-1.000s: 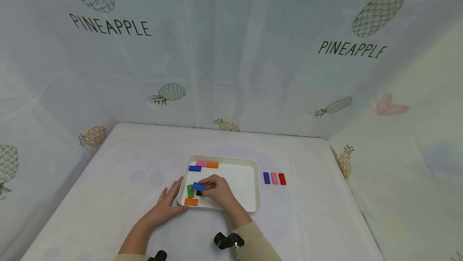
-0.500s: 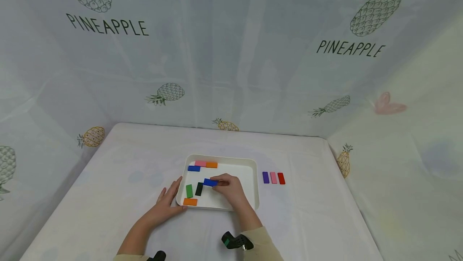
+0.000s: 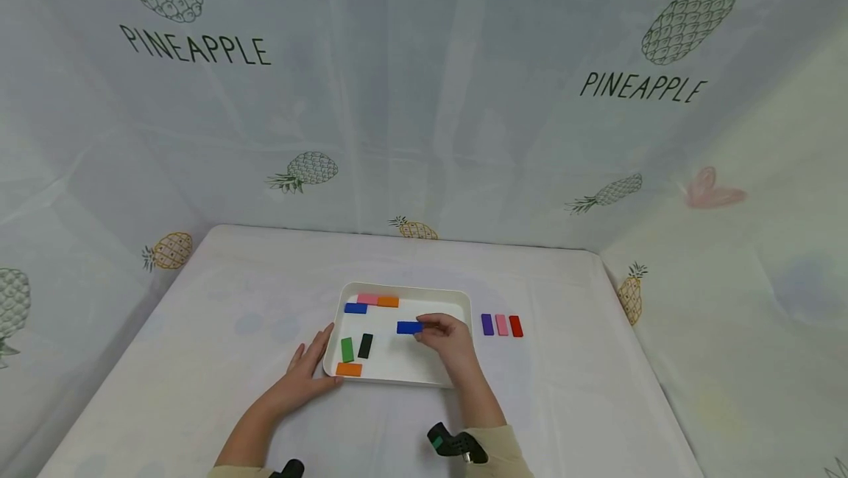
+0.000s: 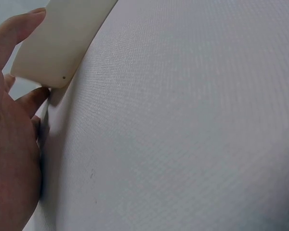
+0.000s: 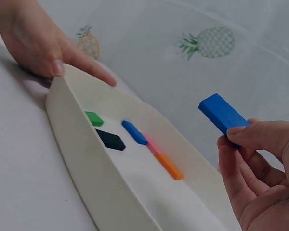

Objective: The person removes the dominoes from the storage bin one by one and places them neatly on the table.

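Note:
Between thumb and fingers my right hand [image 3: 452, 338] pinches one end of a blue block [image 3: 408, 328], held over the white tray [image 3: 424, 371]. The right wrist view shows the same blue block [image 5: 224, 115] raised above the tray's rim, its free end pointing away from the hand. My left hand [image 3: 306, 373] rests at the tray's near left corner, fingers spread along the left side and thumb at the front edge. Inside the tray lie a green block [image 3: 347, 350], a black block [image 3: 365, 346], an orange block [image 3: 349, 370] near the front, and a second blue block [image 3: 355, 308].
At the tray's back left, a pink block [image 3: 367, 300] and another orange block [image 3: 388, 302] lie end to end. Right of the tray, a purple block [image 3: 486, 325], a pink block [image 3: 502, 325] and a red block [image 3: 516, 326] stand in a row on the white tablecloth [image 3: 570, 389].
My right hand has carried the blue block rightward across the tray, away from the green and black blocks, uncovering the black one. The left hand stays at the tray's corner.

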Demonstrator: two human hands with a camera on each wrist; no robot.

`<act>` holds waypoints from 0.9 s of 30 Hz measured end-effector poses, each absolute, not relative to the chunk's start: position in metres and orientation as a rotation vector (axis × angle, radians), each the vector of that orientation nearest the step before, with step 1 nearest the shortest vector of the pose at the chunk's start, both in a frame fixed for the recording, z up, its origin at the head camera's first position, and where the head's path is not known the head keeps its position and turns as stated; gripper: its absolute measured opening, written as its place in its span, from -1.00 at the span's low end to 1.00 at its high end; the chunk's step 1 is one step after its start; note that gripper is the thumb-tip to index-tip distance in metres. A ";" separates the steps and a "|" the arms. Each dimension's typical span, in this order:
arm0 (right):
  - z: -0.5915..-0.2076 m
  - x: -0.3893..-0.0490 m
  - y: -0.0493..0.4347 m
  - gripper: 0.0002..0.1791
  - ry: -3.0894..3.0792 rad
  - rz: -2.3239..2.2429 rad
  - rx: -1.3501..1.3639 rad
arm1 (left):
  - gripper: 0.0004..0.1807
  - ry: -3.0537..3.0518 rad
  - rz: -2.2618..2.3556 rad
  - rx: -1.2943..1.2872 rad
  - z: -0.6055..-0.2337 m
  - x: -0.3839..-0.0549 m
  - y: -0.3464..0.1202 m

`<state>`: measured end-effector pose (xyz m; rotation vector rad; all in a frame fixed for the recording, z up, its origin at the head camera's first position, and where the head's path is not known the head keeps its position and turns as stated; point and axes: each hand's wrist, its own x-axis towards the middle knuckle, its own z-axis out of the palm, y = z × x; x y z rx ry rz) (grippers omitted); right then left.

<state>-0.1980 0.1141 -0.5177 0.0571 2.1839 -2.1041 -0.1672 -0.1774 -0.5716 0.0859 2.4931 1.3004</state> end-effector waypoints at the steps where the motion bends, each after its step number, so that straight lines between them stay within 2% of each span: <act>1: -0.517 -0.198 0.117 -0.64 2.180 -2.114 0.075 | 0.15 2.494 1.303 0.091 -0.571 -0.167 -0.177; 15: -0.512 -0.192 0.159 -0.74 2.185 -2.245 0.285 | 0.15 2.500 1.291 0.094 -0.569 -0.166 -0.177; 27: -0.515 -0.192 0.188 -0.74 2.149 -2.383 0.355 | 0.15 2.497 1.290 0.083 -0.572 -0.168 -0.177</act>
